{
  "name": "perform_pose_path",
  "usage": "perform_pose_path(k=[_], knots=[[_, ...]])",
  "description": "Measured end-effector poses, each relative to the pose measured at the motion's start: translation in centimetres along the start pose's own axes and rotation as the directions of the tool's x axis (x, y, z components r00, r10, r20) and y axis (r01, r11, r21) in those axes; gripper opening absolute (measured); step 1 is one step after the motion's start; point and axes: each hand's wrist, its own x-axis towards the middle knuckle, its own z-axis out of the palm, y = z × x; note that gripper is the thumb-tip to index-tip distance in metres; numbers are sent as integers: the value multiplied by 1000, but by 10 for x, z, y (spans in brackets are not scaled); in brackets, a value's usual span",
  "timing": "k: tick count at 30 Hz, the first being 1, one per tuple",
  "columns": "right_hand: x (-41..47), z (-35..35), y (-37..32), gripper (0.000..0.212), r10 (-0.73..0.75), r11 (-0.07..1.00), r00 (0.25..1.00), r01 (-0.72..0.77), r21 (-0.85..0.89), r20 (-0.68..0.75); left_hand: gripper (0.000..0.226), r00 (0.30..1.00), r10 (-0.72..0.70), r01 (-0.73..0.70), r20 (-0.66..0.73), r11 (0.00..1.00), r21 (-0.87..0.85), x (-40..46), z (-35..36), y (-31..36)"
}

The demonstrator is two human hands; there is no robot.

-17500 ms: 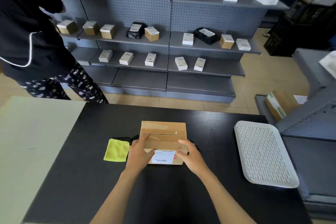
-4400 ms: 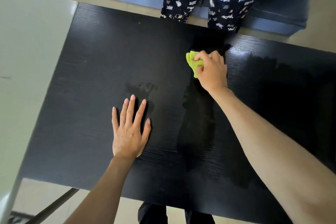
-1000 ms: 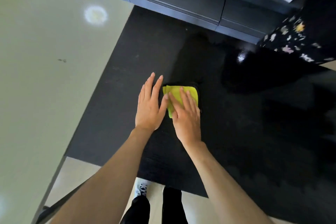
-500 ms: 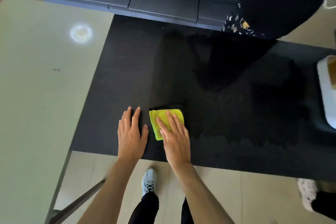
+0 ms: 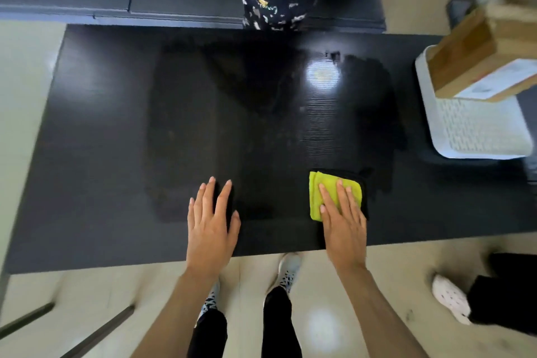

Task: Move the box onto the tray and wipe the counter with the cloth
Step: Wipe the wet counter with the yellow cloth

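Left hand [image 5: 211, 222]: flat, fingers spread on the counter [image 5: 116, 139], low centre, holding nothing.
Right hand [image 5: 343, 216]: fingers straight, pressing the cloth [image 5: 319, 186], lower right.
Counter: damp streaks mid-frame; wiping under way, outer parts look dry.
Box [image 5: 476, 58]: on the tray [image 5: 476, 136], upper right; done.
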Motion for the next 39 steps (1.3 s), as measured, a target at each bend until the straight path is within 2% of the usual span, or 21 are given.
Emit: perform_pose_path(k=[5,10,15,18,23,28,33,39], knots=[[2,-25,97,53,67,997,997,-66,-30,26,59,997,38,-40,63,999,28,1,33,59],[13,-43,148,54,86,994,994,-82,-69,65,57,994,74,-77,77,996,34,1,47,102],[48,-56,182,55,-97,980,984,120,-161,147,53,982,188,-189,19,981,35,2,48,126],[77,-52,185,57,-165,970,975,188,-155,149,52,976,218,-217,-10,975,39,7,45,129],[97,-39,141,59,-123,981,986,138,-135,116,51,991,124,-122,-55,992,40,13,32,115],[90,-27,77,60,-169,974,976,186,-128,135,50,996,11,-6,-93,998,58,21,19,82],[80,-9,-22,59,-209,971,963,226,-85,171,51,990,-65,78,-125,992,100,32,-2,27],[66,21,-170,61,-338,937,916,349,-12,215,51,974,-156,179,-164,975,132,43,-43,-59]])
